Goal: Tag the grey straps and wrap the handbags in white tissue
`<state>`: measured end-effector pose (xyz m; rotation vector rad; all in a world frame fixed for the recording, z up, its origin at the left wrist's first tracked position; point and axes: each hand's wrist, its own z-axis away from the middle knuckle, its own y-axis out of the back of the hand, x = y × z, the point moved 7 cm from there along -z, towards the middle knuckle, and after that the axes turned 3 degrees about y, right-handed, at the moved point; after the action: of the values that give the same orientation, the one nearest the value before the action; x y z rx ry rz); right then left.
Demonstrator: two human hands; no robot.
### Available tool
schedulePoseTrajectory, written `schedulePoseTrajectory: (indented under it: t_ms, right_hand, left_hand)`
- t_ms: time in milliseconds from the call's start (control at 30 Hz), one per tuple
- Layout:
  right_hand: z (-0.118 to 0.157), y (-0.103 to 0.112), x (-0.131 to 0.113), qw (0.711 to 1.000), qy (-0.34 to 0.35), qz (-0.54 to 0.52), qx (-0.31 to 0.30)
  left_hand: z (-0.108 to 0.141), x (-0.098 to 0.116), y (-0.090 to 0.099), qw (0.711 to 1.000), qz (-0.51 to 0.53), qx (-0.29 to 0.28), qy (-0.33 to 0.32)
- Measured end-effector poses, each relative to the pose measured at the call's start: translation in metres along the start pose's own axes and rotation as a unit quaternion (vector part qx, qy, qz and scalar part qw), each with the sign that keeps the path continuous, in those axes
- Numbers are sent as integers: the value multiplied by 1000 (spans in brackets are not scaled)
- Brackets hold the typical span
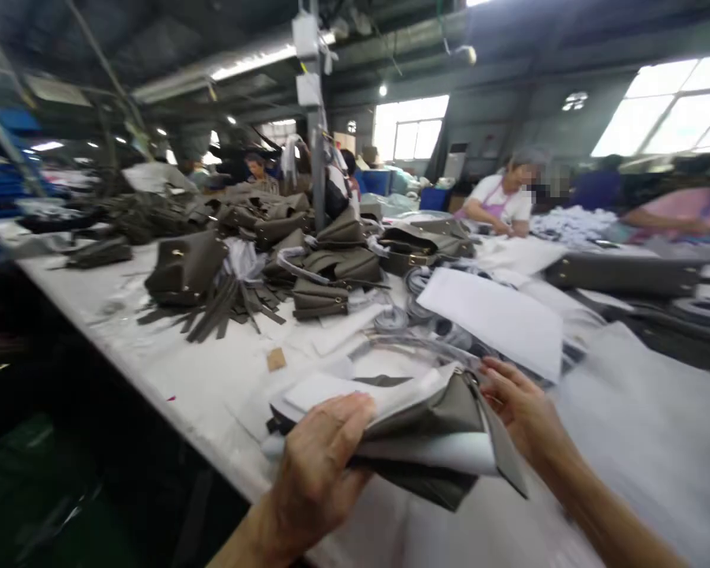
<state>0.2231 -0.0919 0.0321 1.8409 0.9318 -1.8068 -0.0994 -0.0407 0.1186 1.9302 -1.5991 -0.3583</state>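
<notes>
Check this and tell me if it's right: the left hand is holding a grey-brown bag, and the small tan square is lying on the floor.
One thing is wrong: in the head view, the small tan square lies on the white table. The left hand is holding a grey-brown bag.

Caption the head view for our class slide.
Left hand and right hand hold a dark bag at a cluttered table.

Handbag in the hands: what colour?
The handbag is dark olive-grey, best in the head view.
</notes>
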Motion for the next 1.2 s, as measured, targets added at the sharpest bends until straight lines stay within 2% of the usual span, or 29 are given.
schedulePoseTrajectory:
  t_ms: [33, 100, 200, 267, 367, 433, 500, 567, 600, 667, 800, 900, 1067, 1200]
  right_hand:
    - [8, 18, 0, 999, -25, -14, 45]
    - [20, 43, -11, 995, -26, 10, 91]
    - [32, 57, -39, 989, 21, 119, 80]
    - [38, 49, -52, 979, 41, 198, 32]
    - [43, 13, -61, 949, 74, 295, -88]
    - [46, -24, -59, 897, 121, 380, -192]
    - [46, -58, -48, 798, 162, 511, -276]
    - [39, -81, -32, 696, 174, 625, -309]
    - [34, -89, -24, 661, 172, 662, -309]
    - [23, -100, -12, 628, 174, 696, -303]
    - [4, -109, 7, 600, 171, 721, -302]
    - [-10, -107, 16, 596, 161, 729, -296]
    - [-25, -98, 11, 618, 163, 720, -269]
    - [-16, -87, -22, 655, 190, 691, -241]
  left_hand:
    - [1, 2, -1, 1000, 1, -8, -16]
    - [8, 9, -12, 998, -3, -35, -60]
    - [35, 29, -35, 988, -15, -59, -141]
    - [55, 41, -46, 982, -25, -40, -184]
    - [72, 46, -56, 981, -38, -23, -187]
    - [75, 46, -57, 984, -40, -16, -175]
    - [74, 45, -56, 984, -40, -8, -173]
    - [72, 45, -53, 984, -42, -5, -173]
    - [69, 45, -52, 984, -42, -2, -173]
    - [62, 47, -49, 984, -48, -5, -172]
    - [46, 51, -53, 983, -76, -34, -165]
    - [42, 56, -61, 981, -88, -25, -169]
    - [51, 57, -75, 981, -88, -8, -171]
    - [54, 54, -77, 988, -69, -4, -138]
